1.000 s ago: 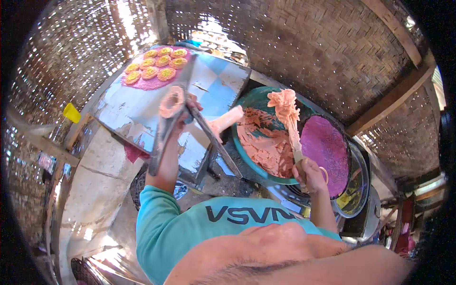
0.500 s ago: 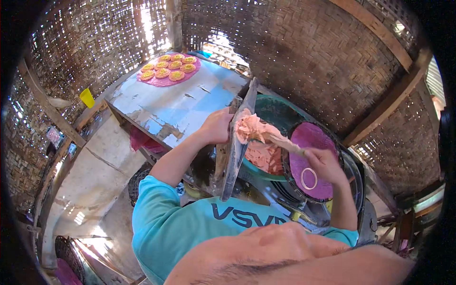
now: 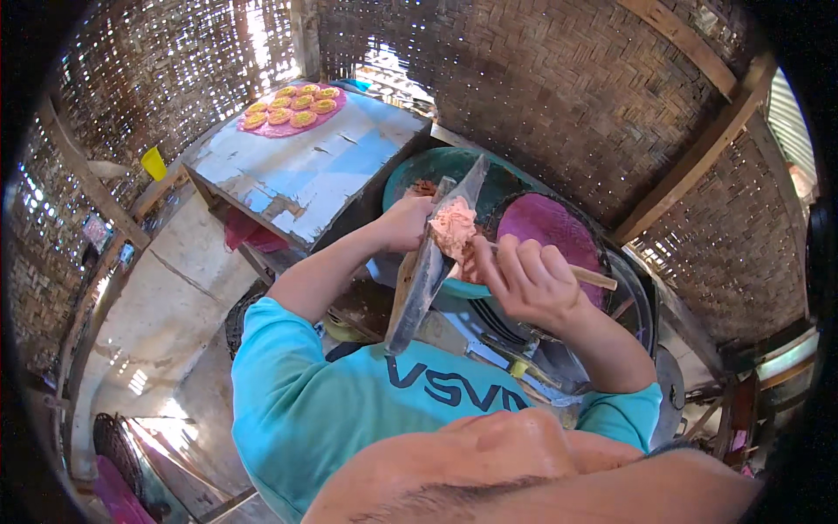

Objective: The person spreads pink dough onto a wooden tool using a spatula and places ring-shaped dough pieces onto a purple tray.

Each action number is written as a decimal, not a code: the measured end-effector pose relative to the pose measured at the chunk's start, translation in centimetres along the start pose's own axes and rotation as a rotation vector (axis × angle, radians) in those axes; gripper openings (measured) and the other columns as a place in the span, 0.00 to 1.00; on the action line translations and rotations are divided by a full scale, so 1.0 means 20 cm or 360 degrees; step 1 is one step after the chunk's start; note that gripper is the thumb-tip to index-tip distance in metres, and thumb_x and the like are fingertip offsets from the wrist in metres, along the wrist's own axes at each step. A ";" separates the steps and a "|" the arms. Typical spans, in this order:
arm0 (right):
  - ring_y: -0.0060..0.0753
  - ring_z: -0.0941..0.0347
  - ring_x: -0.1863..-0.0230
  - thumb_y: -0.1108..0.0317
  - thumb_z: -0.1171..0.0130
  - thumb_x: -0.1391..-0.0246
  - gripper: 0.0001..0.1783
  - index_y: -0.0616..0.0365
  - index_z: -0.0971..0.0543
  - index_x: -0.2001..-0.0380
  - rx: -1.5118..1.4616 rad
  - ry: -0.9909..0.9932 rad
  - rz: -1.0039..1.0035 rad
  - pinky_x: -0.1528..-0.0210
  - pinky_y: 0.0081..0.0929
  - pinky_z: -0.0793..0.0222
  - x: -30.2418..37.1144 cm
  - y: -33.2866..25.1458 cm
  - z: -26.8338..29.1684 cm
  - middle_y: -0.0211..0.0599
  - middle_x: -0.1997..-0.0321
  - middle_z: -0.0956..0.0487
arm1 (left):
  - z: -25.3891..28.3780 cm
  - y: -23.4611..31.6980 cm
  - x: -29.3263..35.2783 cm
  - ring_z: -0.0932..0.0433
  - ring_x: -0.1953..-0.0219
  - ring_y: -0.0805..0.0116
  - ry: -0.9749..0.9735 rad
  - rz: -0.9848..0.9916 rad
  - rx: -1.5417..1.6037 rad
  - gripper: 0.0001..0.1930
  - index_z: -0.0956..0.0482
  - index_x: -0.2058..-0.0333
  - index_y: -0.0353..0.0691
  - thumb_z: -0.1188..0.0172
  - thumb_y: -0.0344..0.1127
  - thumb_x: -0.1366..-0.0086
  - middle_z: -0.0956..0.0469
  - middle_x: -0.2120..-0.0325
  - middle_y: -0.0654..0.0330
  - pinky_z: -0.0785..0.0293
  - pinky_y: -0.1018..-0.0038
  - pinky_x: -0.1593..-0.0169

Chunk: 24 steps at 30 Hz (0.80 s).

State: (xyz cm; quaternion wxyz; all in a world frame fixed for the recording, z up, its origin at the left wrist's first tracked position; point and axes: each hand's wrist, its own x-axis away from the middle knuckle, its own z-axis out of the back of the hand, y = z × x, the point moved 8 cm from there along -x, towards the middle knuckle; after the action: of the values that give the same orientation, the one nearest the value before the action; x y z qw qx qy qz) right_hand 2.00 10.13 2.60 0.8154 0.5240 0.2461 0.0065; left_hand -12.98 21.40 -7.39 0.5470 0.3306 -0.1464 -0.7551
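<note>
My left hand is closed round a wooden piece beside a long dark board, which stands tilted over a green basin. A lump of soft pink dough clings to the board's upper half. Bunched at the right of this dough, my right hand grips a wooden stick; the handle sticks out to the right and the working end is hidden by hand and dough. Pink dough also lies in the basin, mostly covered from view. Behind my right hand is a purple round sheet in a dark rim.
On the left, a worn blue-white tabletop bears a pink sheet with several round yellow-topped pieces. A yellow cup sits by the woven wall. Dark round vessels stand below the basin's right side.
My right hand has moved left and in toward the board, bringing the stick against the dough. The long stretched strand of dough is now a compact lump. The pale ring on the purple sheet no longer shows.
</note>
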 end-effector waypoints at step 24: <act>0.42 0.32 0.79 0.67 0.43 0.58 0.10 0.54 0.22 0.68 -0.1218 -0.0549 -0.0808 0.78 0.35 0.37 0.41 0.48 -0.11 0.39 0.82 0.30 | 0.04 0.14 0.13 0.29 0.61 0.52 0.0508 0.0202 -0.0211 0.14 0.23 0.66 0.44 0.44 0.40 0.54 0.28 0.66 0.52 0.33 0.63 0.57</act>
State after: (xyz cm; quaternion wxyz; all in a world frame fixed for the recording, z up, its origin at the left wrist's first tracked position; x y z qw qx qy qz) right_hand 10.71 18.63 6.90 0.9542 0.1038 0.2074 -0.1892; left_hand -12.06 17.85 -6.08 0.6304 0.3996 -0.0283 -0.6649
